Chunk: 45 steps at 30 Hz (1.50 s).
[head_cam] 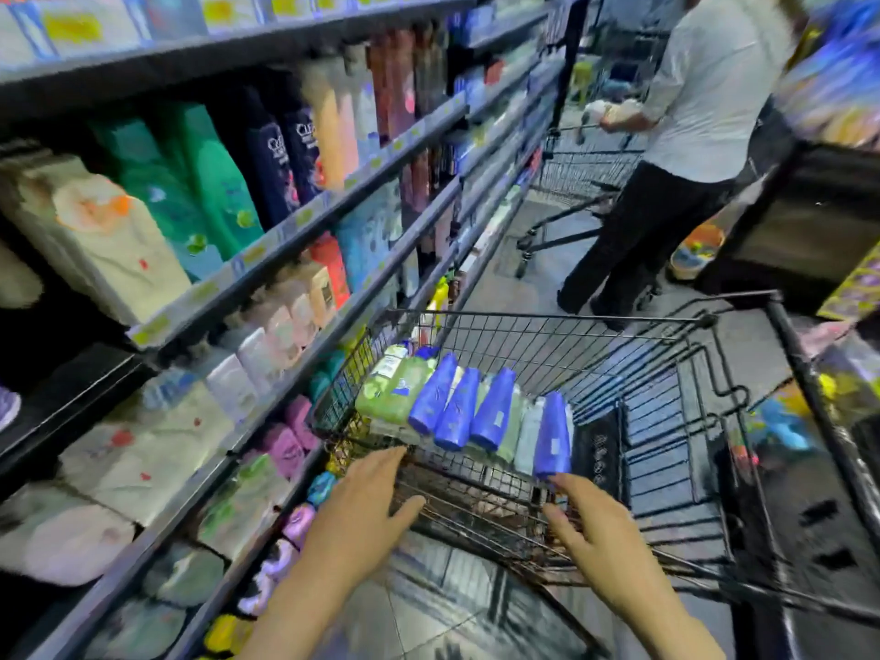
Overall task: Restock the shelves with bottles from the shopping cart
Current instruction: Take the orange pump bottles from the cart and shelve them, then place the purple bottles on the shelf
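- Head view showed the bottles (469, 412) lying in a row in the shopping cart (619, 354), at about 12 o'clock from the hands: a pale green one on the left, several blue ones, and lighter ones between and beneath them.
- Judging by that full row, most of the restocking was left to do; no bottle was in either hand.
- Left hand (376, 512) reached toward the cart's near edge with fingers spread wide, holding nothing.
- Right hand (595, 526) was likewise loose and empty, its fingertips just beside the rightmost blue bottle; contact could not be told.
- Shelves (295, 221) at 9 to 11 o'clock already stood crowded with bottles.
- Dark bottles (290, 150) there carried white lettering beginning "CL"; everything else was too blurred to read.
- Another person (690, 150) stood at 1 o'clock with a second cart (581, 173).
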Each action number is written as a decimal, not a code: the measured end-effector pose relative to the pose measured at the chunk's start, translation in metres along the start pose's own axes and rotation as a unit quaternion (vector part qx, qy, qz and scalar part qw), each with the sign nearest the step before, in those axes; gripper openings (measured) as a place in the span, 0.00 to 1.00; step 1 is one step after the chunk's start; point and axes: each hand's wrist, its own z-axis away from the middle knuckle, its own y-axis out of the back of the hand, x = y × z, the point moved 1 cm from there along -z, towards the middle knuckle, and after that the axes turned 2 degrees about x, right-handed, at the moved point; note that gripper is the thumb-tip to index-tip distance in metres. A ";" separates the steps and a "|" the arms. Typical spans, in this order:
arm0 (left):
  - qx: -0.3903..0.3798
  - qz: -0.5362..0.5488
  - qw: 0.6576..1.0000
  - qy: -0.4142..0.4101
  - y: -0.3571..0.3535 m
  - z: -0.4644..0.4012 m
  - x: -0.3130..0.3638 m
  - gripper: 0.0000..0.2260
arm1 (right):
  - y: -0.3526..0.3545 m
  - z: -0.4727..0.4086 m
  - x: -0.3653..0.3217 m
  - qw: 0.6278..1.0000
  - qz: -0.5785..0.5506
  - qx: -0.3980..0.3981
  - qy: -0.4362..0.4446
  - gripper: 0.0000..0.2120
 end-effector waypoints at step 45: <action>-0.238 0.026 0.971 0.019 -0.234 -0.389 -0.104 0.21 | -0.263 -0.351 0.144 0.851 -0.203 -0.030 -0.483 0.45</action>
